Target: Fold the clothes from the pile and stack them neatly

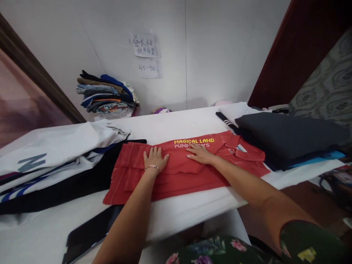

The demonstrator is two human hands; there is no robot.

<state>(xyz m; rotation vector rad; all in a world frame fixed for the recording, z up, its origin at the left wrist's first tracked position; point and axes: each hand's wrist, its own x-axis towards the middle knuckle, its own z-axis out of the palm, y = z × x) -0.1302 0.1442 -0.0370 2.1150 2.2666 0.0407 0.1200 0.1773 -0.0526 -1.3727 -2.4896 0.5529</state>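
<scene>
A red jacket with a collar lies partly folded on the white table, its collar to the right and its hem to the left. Yellow and white lettering runs along its far side. My left hand, a bracelet at its wrist, rests flat on the folded sleeve with fingers spread. Flat on the middle of the jacket lies my right hand, its fingers stretched over part of the lettering. Neither hand grips the cloth.
White and black garments lie piled at the left, and a dark flat device is at the near left edge. Dark folded clothes are stacked at the right. Another clothes stack stands by the wall, left of paper signs.
</scene>
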